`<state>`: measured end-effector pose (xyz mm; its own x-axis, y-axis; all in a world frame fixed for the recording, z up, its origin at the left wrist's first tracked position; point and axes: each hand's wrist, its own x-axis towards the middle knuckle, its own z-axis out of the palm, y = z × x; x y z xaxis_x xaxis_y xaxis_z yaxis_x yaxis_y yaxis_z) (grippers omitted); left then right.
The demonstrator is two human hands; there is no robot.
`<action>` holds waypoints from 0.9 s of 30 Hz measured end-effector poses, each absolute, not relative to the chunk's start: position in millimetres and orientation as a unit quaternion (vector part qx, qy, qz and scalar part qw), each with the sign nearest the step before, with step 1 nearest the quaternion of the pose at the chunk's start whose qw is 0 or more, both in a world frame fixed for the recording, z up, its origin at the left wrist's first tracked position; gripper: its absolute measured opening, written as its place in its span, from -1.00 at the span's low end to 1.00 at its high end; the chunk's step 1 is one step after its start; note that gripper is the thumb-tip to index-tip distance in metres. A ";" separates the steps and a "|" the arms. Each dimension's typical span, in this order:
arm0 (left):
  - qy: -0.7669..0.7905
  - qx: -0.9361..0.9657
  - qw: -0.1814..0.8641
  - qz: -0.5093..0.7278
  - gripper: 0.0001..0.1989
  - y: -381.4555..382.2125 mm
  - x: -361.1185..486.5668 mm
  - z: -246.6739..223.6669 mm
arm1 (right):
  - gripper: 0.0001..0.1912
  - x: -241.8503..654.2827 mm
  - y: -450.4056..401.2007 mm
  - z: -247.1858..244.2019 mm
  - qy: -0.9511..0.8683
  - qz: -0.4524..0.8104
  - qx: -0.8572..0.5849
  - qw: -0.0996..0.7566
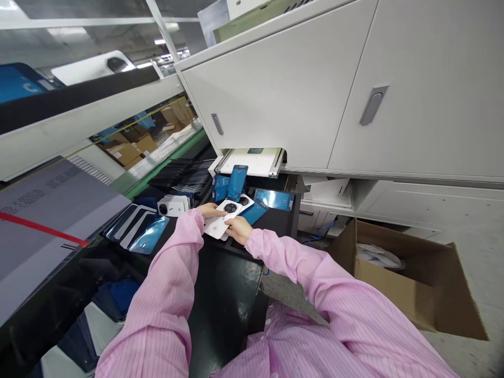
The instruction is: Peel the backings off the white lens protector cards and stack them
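Both hands hold a white phone-shaped panel (216, 227) with a round black camera ring at its upper end. My left hand (210, 211) grips its upper left edge, and my right hand (239, 230) pinches its right side. Another white panel (244, 201) with a similar ring lies partly behind it. Just beyond stands a blue-filmed panel (237, 182), leaning over other blue pieces (220, 187). To the right are a blue panel (255, 212) and a shiny one (274, 199). A row of white panels (178, 205) stands left of my left hand.
A conveyor end (252, 161) juts from under the white cabinet (275, 89) ahead. Stacked dark sheets (179, 176) and glossy panels (147, 233) lie to the left. An open cardboard box (413, 283) holding white material is at the right. A grey machine cover (51, 226) stands far left.
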<state>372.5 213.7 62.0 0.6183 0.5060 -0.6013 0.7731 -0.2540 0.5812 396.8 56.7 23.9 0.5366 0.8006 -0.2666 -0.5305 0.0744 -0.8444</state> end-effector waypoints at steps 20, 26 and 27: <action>0.435 0.668 0.585 -0.150 -0.68 186.9 303.8 72.4 | -0.30 472.8 -33.5 4.0 -0.447 0.207 -0.783 0.381; 0.399 0.644 0.650 -0.059 -0.63 158.7 238.6 69.2 | -0.59 471.7 -47.3 9.5 -0.475 0.234 -0.739 0.417; 0.390 0.644 0.658 -0.022 -0.59 149.7 229.8 66.1 | -0.56 464.0 -47.8 11.4 -0.474 0.238 -0.732 0.427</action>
